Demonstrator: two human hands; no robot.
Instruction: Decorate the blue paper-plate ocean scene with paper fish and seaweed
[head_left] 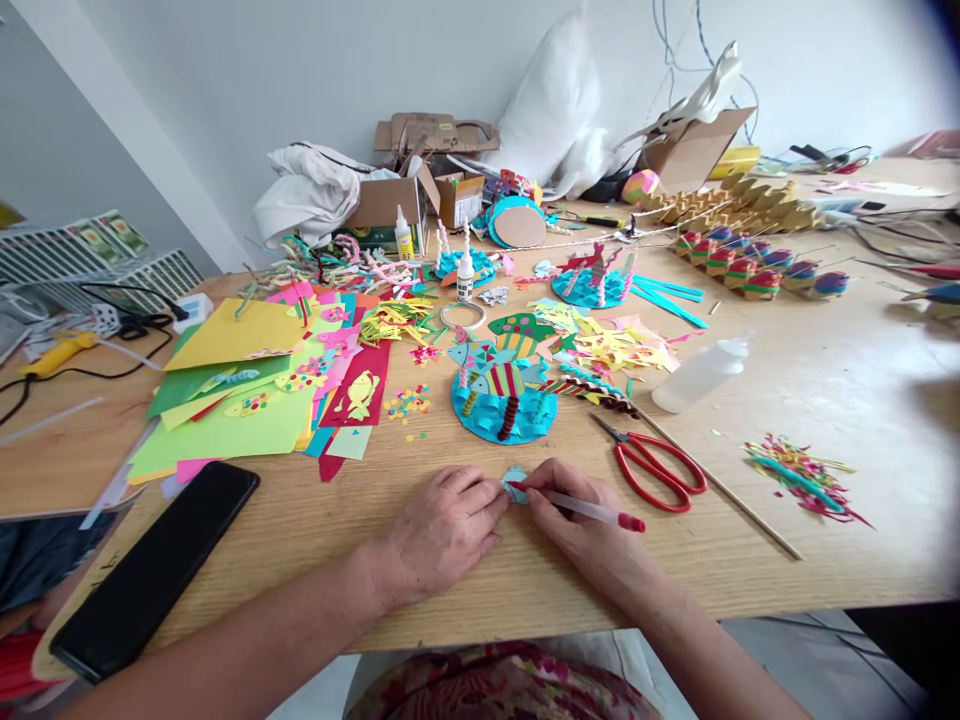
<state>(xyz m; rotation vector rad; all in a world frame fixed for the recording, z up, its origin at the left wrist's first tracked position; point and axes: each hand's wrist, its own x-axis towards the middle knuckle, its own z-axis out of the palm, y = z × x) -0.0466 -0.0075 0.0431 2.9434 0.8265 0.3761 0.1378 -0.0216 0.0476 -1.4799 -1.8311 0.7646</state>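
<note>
A small light blue paper cut-out (514, 478) lies on the table in front of me. Its left edge is under the fingertips of my left hand (450, 525), which rests on the wood with the fingers together and holds the piece down. My right hand (574, 520) is closed round a red pen (600, 512) with a whitish translucent barrel, its tip on the cut-out. Just beyond stands a round blue base (502, 425) with striped paper fish (504, 380) on fuzzy stems. Red-handled scissors (652, 470) lie open to the right of my right hand.
A black phone (157, 570) lies at the front left, near stacked coloured paper (225, 430). To the right are a thin wooden stick (727, 495), a translucent bottle (697, 378) and a scrap pile (806, 478). Glue bottles (464, 275), another blue base (592, 285) and cardboard boxes (386, 210) stand farther back.
</note>
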